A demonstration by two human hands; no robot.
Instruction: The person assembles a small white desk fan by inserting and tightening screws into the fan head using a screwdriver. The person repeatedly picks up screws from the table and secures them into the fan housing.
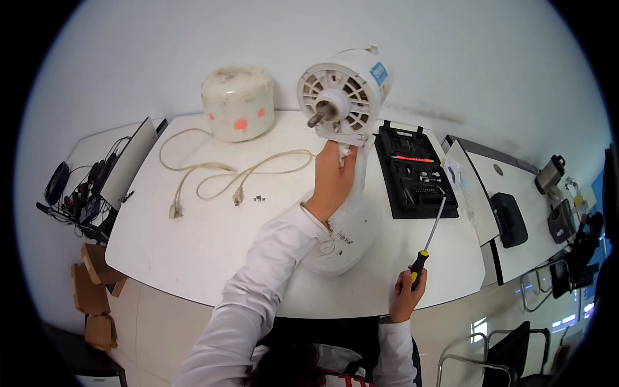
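Note:
A white table fan without blades or guard stands on the table (187, 258). Its motor head (361, 77) faces me, with a bare metal shaft at the centre. My left hand (334, 177) is closed around the fan's neck, just under the motor, and hides part of the stand. Below it spreads the rounded white base (338, 255). In my right hand (407, 295), near the table's front edge, is a screwdriver (420, 259) with a black and yellow handle. Its long shaft points up and away, its tip over the edge of the black tool case (422, 211).
Several small screws (259, 198) lie left of the fan. Pale cords (264, 156) with plugs curl across the table. A white rounded appliance (237, 97) with red marks stands at the back left. Cardboard boxes (90, 287) are at left; a chair (509, 351) stands at right.

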